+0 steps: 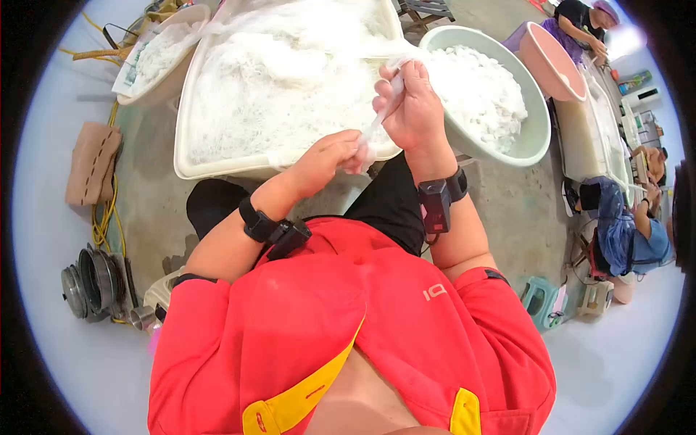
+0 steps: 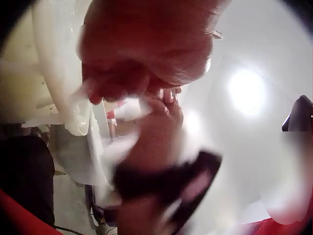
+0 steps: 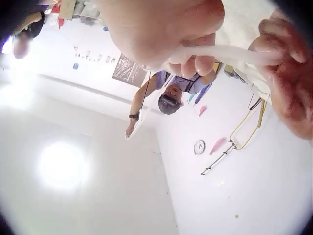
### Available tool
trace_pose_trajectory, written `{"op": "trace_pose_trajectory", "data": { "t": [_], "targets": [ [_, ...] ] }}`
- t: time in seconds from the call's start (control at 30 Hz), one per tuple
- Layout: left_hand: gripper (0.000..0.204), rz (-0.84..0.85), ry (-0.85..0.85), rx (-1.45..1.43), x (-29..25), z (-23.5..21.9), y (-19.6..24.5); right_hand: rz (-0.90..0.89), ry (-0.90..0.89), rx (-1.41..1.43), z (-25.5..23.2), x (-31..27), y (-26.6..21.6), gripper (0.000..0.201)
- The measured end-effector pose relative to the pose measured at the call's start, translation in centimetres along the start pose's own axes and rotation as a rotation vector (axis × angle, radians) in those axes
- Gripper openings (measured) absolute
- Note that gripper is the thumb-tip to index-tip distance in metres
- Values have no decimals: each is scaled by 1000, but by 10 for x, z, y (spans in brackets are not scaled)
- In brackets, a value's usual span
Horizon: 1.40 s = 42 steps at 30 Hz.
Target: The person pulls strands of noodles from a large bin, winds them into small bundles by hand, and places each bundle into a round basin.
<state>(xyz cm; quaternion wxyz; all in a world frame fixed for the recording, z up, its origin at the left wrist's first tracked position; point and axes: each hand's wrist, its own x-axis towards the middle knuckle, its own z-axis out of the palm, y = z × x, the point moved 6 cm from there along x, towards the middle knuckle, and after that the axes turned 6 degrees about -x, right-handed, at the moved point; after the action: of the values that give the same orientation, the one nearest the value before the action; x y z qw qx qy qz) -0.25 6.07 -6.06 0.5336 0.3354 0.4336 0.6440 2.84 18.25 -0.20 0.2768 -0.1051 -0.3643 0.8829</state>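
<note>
A wet, translucent white strand (image 1: 378, 122) runs between my two hands above the front right edge of a large white tub (image 1: 283, 164). My left hand (image 1: 330, 158), lower and nearer my body, pinches one end of it. Farther forward, my right hand (image 1: 413, 109) grips the strand with curled fingers. In the right wrist view the strand (image 3: 230, 53) is drawn out between both hands. A tangled mass of similar white strands (image 1: 283, 87) fills the tub, and part of it trails toward the right hand.
To the right stands a pale green basin (image 1: 538, 138) holding white clumps. A pink basin (image 1: 558, 61) is beyond it, and a white basin (image 1: 174, 76) is at the far left. Other people work at the right, beside a green stool (image 1: 540, 301). Metal pots (image 1: 98, 283) lie at the left.
</note>
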Motion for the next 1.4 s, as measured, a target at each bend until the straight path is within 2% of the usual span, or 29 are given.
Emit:
{"op": "trace_pose_trajectory", "data": {
  "t": [0.03, 0.07, 0.1, 0.17, 0.2, 0.27, 0.33, 0.43, 0.47, 0.5, 0.53, 0.57, 0.6, 0.67, 0.77, 0.8, 0.87, 0.9, 0.97, 1.0, 1.03, 1.1, 1.13, 1.17, 1.23, 1.3, 1.33, 1.37, 1.4],
  "targets": [
    [20, -15, -23, 15, 1, -6, -7, 29, -128, 62, -9, 3, 2, 12],
    [18, 19, 68, 201, 1, -14, -2, 59, -256, 122, -8, 2, -1, 12],
    [17, 52, 157, 387, 0, -19, 5, 65, -232, 26, -14, 4, -4, 12],
    [15, 46, 318, 706, -2, -29, 19, 28, 13, -90, -32, 5, -21, 13],
    [15, 116, 350, 579, -3, -35, 22, 12, 134, -145, -42, 6, -30, 14],
    [15, 243, 426, 322, -9, -51, 23, -197, 247, -539, -100, 23, -66, 18],
    [17, 339, 353, 36, -8, -56, 32, -271, 466, -1595, -159, 43, -93, 27],
    [25, 330, 301, -204, -2, -36, 49, -444, 448, -2100, -121, 23, -67, 39],
    [27, 334, 273, -284, 0, -26, 55, -359, 242, -1592, -84, 10, -47, 42],
    [29, 338, 243, -364, 0, -18, 60, -439, -68, -1411, -60, 9, -19, 45],
    [30, 358, 247, -417, 0, -16, 67, -209, -269, -1154, -41, 1, 12, 47],
    [30, 378, 248, -468, 1, -17, 74, -252, -472, -1099, -20, -8, 35, 46],
    [31, 399, 248, -517, 0, -17, 82, -44, -592, -712, 11, -26, 46, 43],
    [29, 381, 106, -639, -14, -27, 96, 100, -500, -866, 11, -25, 49, 34],
    [23, 413, -164, -706, -35, -59, 97, -49, -316, -954, -6, -4, 25, 19],
    [21, 370, 81, -656, -34, -57, 87, -29, -305, -1015, -3, -2, 21, 20],
    [19, 269, 567, -542, -38, -37, 55, -142, -412, -1086, 25, -10, 21, 19],
    [23, 252, 485, -455, -33, -31, 41, -114, -463, -1068, 32, -9, 31, 18],
    [25, 260, 374, 191, -44, -24, 41, 24, -533, -969, 42, -12, 36, 16],
    [26, 255, 307, 511, -50, -20, 41, -39, -501, -977, 48, -14, 22, 15],
    [27, 14, 189, 519, -57, -28, 25, -103, -472, -985, 52, -15, 6, 15],
    [26, 165, -9, 907, -68, -23, 25, -172, -458, -919, 50, -12, -14, 14],
    [26, 240, -120, 1100, -73, -18, 21, -170, -516, -941, 53, -11, -12, 14],
    [31, 328, -102, 1402, -77, -14, 21, -162, -570, -962, 55, -13, -9, 13],
    [32, 412, 165, 1146, -66, -22, 35, -95, -671, -1077, 60, -16, 5, 13],
    [33, 492, 382, 815, -55, -18, 60, -146, -682, -1117, 65, -15, 16, 13],
    [34, 420, 347, 720, -50, -24, 54, -174, -689, -1138, 65, -14, 20, 13],
    [35, 349, 312, 624, -42, -32, 49, -145, -581, -977, 60, -9, 19, 15],
    [36, 281, 278, 529, -36, -37, 45, -204, -498, -1001, 53, -1, 16, 15]
  ]
}}
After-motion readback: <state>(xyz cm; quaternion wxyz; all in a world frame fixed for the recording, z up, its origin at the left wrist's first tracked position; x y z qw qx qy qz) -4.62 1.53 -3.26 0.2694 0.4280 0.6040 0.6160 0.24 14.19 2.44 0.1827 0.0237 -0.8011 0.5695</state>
